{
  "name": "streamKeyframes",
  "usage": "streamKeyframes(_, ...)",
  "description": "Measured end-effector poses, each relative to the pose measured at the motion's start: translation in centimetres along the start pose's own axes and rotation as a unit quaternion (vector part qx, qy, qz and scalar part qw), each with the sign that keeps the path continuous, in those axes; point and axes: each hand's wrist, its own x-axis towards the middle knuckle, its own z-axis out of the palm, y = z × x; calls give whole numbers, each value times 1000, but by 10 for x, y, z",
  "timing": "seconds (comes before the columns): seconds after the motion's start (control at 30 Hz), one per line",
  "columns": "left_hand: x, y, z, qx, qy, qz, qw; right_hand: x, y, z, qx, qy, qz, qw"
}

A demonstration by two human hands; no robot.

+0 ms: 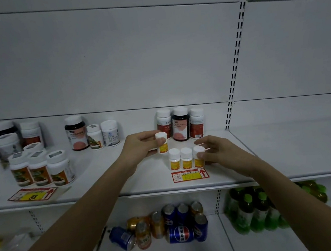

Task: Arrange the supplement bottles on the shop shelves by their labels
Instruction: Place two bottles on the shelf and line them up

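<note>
— While she holds that small yellow-labelled bottle [162, 142] up in her left hand [140, 145], where would you say it belongs?

— From the head view, down and to its right. Three matching small bottles [186, 157] stand in a row on the shelf [287, 152], just behind the red price tag [190, 175]. The held one hangs above the left end of that row, upright, its long axis vertical like theirs.

— And the grip on it?

— Left fingers and thumb curled round it, clamped near the cap. The right hand [217, 150] is at the other end, thumb and fingertips pinching the rightmost bottle [198, 156] of the three.

— So which hand finishes the job?

— The left, I'd judge; it already carries the bottle and is nearest the free spot at the row's left end. A short drop, keeping it upright, should seat it beside its fellows.

— Anything in the way?

— The taller red-labelled bottles [181, 123] stand behind the row, close enough to knock. Further left, other supplement bottles [39, 170] stand well apart.
</note>
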Motion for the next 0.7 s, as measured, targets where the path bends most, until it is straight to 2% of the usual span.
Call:
streamKeyframes(0.07, 3, -1, 1, 3, -3, -7, 1000, 3, 2, -5, 25, 34, -14, 999)
streamKeyframes(0.17, 8, -3, 4, 12, -12, -21, 1000, 14, 14, -14, -106, 127, -4, 986)
streamKeyframes(0.23, 10, -6, 6, 14, -22, -32, 999, 19, 25, -12, -203, 132, 29, 970)
streamKeyframes(0.33, 14, -16, 11, 14, -37, -48, 998, 20, 40, -2, -278, 120, 45, 952)
streamKeyframes(0.47, 16, -24, 14, 41, -63, -54, 996, 20, 44, -2, -289, 131, 39, 947)
streamKeyframes(0.7, 22, -26, 11, 26, -75, -68, 995, 22, 46, -1, -290, 139, 37, 946)
